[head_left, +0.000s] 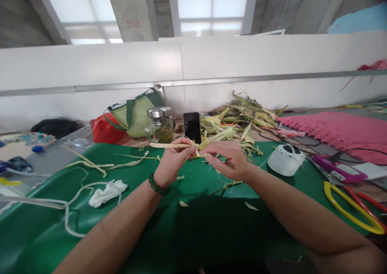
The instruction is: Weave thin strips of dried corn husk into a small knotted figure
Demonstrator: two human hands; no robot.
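Over the middle of a green mat (pixel 193 233), my left hand (pixel 175 161) pinches pale corn husk strips (pixel 165 145) whose ends stick out to the left. My right hand (pixel 228 157), fingers curled, grips the same strips from the other side, and a bent piece shows between the hands. A green bead bracelet (pixel 157 185) circles my left wrist. Just behind the hands a black phone (pixel 192 125) stands upright, with a lidded glass jar (pixel 161 126) of greenish contents beside it. More loose husk strips (pixel 87 161) lie on the mat to the left.
A heap of dry corn husks (pixel 246 112) lies at the back right. A white cup-shaped object (pixel 286 160), a purple device (pixel 338 169) and yellow-handled scissors (pixel 352 209) are on the right. White tissue (pixel 107 193) and a white cable (pixel 66 217) lie left; a green bag (pixel 137 114) stands behind.
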